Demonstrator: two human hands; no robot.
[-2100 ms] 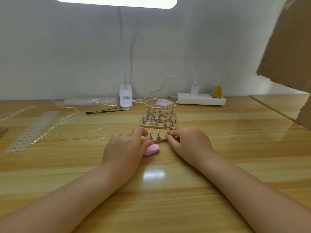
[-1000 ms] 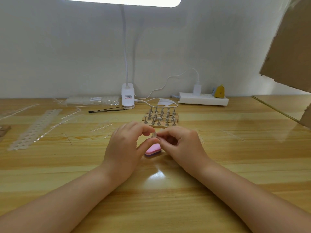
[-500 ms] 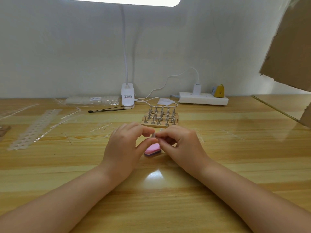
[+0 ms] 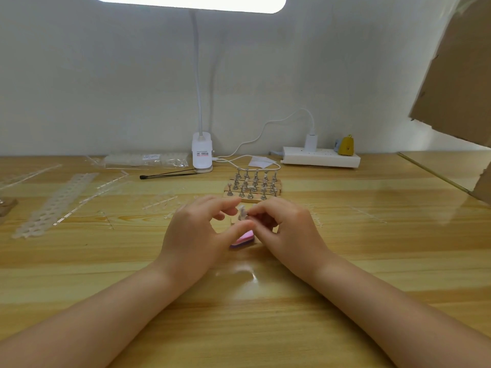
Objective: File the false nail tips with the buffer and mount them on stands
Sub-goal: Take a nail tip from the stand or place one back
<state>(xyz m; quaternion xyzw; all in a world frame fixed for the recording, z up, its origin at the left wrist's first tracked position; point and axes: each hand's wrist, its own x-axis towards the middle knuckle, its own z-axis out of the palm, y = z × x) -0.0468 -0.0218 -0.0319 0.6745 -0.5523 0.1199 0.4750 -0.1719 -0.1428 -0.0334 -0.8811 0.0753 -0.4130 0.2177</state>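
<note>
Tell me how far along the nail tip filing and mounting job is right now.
Done: the wooden rack behind the hands holds rows of metal stands; whether those carry tips is too small to tell. In hand: the left hand and right hand together pinch one small stand above the pink buffer lying on the table. Left: strips of clear tips lie at the left.

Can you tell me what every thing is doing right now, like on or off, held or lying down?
desk lamp: switched on, glowing.
charger: plugged into the power strip.
small stand: pinched between both hands.
left hand: pinching the stand.
right hand: pinching it too.
pink buffer: lying flat, unheld.
stand rack: upright stands, mostly bare.
black brush: lying flat.
</note>
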